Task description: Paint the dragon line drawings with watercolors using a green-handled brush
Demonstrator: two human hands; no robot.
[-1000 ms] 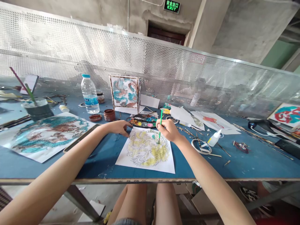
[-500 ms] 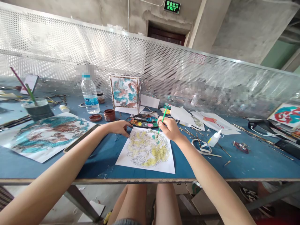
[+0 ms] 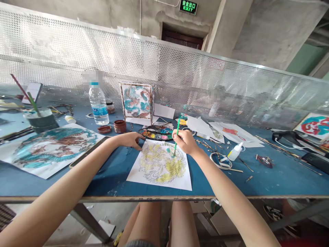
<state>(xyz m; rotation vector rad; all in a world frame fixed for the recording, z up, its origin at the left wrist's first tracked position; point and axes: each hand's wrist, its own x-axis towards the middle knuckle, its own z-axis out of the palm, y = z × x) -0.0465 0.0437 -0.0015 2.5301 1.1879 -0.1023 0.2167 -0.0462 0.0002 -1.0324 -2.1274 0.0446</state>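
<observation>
My right hand (image 3: pixel 185 140) is closed around a green paintbrush (image 3: pixel 177 137), held nearly upright. The brush tip meets a small teal patch on a sheet of paper (image 3: pixel 136 173) that carries a round line drawing, partly coloured yellow. At the sheet's upper left corner lies my left hand (image 3: pixel 131 140), its fingers spread and resting on the edge. Just behind the sheet sits a black paint palette (image 3: pixel 156 133) with several colours in its wells.
To the left lie a teal and brown painting (image 3: pixel 55 151), a dark phone (image 3: pixel 87 152) and a brush cup (image 3: pixel 41 120). A water bottle (image 3: pixel 99 106), an open brown paint jar (image 3: pixel 120 126) and a framed painting (image 3: pixel 137 103) stand behind. A glue bottle (image 3: pixel 235 151) is on the right.
The brush tip has moved slightly down and to the right on the drawing, and the brush stands more upright. My left hand stays in place.
</observation>
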